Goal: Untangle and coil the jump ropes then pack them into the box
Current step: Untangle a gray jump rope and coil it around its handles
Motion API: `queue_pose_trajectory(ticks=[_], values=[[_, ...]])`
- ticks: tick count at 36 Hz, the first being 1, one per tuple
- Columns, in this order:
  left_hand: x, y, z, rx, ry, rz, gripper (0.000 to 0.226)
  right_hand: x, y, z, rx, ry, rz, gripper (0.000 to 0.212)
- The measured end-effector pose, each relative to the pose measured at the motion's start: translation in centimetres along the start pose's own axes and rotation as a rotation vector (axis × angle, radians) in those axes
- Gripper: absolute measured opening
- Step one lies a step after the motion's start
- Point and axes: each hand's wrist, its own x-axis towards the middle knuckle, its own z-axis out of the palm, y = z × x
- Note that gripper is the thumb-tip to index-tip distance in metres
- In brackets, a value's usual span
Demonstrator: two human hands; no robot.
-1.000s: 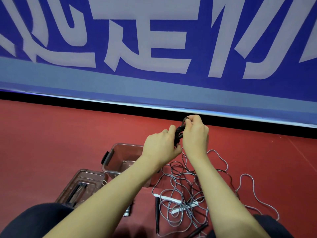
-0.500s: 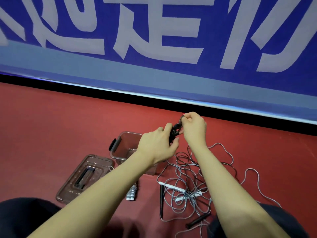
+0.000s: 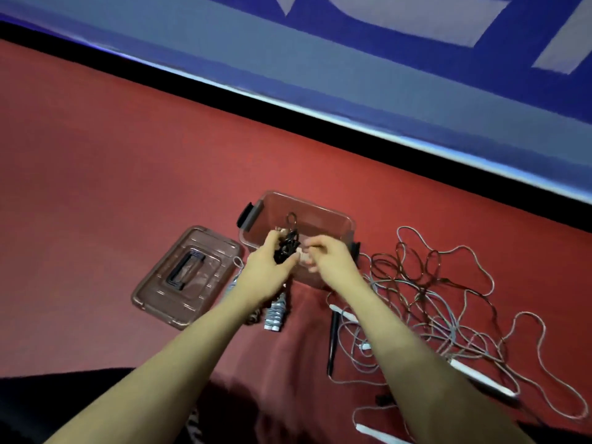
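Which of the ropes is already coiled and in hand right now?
The black rope, bundled in the left hand over the box. The grey ropes lie tangled on the floor.

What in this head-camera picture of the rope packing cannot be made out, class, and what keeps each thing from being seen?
- Right hand: motion blur smears its fingers, so its grip cannot be told.
- Black coiled rope: the left hand grips it and covers its lower part.
- Box: both hands hide its near wall and floor.
- Tangled ropes: how many is unclear; the right forearm and bottom edge cut them off.
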Motion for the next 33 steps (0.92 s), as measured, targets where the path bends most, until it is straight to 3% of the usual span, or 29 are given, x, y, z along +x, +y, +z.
queue_pose_trajectory(ticks=[6,10,16,20,24,29,33], values=[[0.8,-6.4,1.4,-0.06,0.037,-0.182,0.027,2.0,5.4,5.8,-0.021,-0.175,0.092,0.029],[1.7,-10.2,2.6,-0.021,-0.026,-0.227,0.018,3.4,8.7,7.9,0.064,-0.196,0.202,0.028],[3.3,-14.6,4.4,0.105,-0.095,-0.251,0.031,5.1,12.9,10.1,0.016,-0.197,0.244,0.041],[4.3,-16.0,5.7,0.171,-0.045,-0.288,0.028,6.7,14.6,11.3,-0.157,-0.176,0.239,0.049],[5.4,-16.8,5.9,0.217,-0.012,-0.356,0.027,7.2,15.3,11.5,-0.083,-0.267,0.291,0.05],[5.6,-16.1,6.1,0.394,-0.025,-0.31,0.037,6.9,15.5,10.8,-0.094,-0.164,0.242,0.037],[4.5,-14.9,6.4,0.46,0.01,-0.182,0.031,6.6,15.0,9.3,-0.136,-0.091,0.184,0.032]])
